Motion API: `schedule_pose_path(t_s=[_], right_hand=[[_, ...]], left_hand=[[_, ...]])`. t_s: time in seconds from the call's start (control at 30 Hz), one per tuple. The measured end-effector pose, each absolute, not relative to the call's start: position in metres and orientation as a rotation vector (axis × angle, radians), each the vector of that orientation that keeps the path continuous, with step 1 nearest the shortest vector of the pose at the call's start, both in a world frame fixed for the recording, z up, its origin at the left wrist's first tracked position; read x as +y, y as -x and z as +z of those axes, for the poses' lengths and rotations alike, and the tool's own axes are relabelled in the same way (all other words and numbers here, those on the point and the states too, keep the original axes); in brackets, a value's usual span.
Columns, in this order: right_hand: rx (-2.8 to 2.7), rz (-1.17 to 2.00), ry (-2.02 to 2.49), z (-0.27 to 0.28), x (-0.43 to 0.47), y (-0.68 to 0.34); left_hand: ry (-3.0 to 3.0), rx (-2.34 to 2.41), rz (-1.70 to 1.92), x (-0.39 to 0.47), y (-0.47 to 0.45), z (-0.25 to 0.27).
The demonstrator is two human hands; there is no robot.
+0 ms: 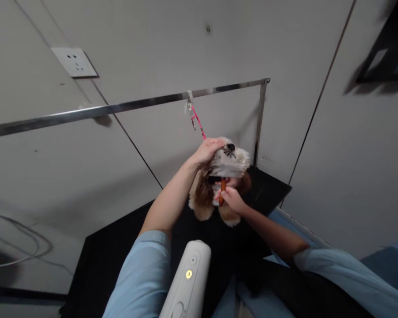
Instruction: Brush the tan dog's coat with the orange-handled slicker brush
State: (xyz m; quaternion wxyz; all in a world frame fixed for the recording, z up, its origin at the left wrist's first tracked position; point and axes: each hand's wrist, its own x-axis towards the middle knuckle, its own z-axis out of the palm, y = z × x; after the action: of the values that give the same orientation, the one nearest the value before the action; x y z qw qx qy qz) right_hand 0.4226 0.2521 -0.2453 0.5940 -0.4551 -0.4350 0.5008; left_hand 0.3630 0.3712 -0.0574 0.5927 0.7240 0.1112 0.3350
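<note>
A dog (204, 194) with white, tan and brown fur is on the black table top (199, 238), its muzzle tipped up. My left hand (208, 149) is closed on the side of its muzzle, near the black nose. In my right hand (232, 198) is a grooming brush (222, 192), gripped by its orange-brown handle. The brush's wide head lies against the pale fur under the chin and is smeared by motion. A pink leash (198, 119) runs from behind the dog up to a metal bar (146, 102).
The bar crosses above the table and meets an upright post (260, 123) on the right. A white device (189, 280) with a yellow light juts into the lower foreground. A wall socket (75, 62) is at upper left, loose cables (36, 247) at lower left.
</note>
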Motion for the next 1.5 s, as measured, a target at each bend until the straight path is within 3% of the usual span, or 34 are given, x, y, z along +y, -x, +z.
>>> schedule_pose_path(t_s=[0.13, 0.33, 0.53, 0.7, 0.87, 1.03, 1.2, 1.37, 1.5], right_hand=[[-0.943, 1.471, 1.029, -0.266, 0.247, -0.406], [-0.924, 1.183, 0.957, -0.232, 0.262, -0.425], [-0.744, 1.614, 1.016, -0.262, 0.242, -0.399], [-0.74, 1.328, 0.931, -0.255, 0.253, -0.411], [-0.663, 1.565, 0.989, -0.266, 0.258, -0.404], [-0.671, 1.308, 0.95, -0.266, 0.261, -0.406], [-0.636, 1.571, 0.949, -0.272, 0.252, -0.403], [-0.678, 1.288, 0.979, -0.265, 0.26, -0.417], [-0.655, 1.539, 1.035, -0.27, 0.26, -0.418]], left_hand=[[-1.677, 0.244, 0.749, 0.373, -0.362, -0.054], [-1.667, 0.307, 0.697, 0.376, -0.369, -0.051], [-1.645, 0.308, 0.684, 0.372, -0.384, -0.051], [-1.673, 0.33, 0.722, 0.374, -0.399, -0.054], [-1.682, 0.291, 0.654, 0.374, -0.405, -0.058], [-1.689, 0.298, 0.62, 0.37, -0.405, -0.056], [-1.639, 0.394, 0.64, 0.37, -0.408, -0.052], [-1.578, 0.435, 0.706, 0.372, -0.414, -0.051], [-1.572, 0.449, 0.7, 0.369, -0.415, -0.049]])
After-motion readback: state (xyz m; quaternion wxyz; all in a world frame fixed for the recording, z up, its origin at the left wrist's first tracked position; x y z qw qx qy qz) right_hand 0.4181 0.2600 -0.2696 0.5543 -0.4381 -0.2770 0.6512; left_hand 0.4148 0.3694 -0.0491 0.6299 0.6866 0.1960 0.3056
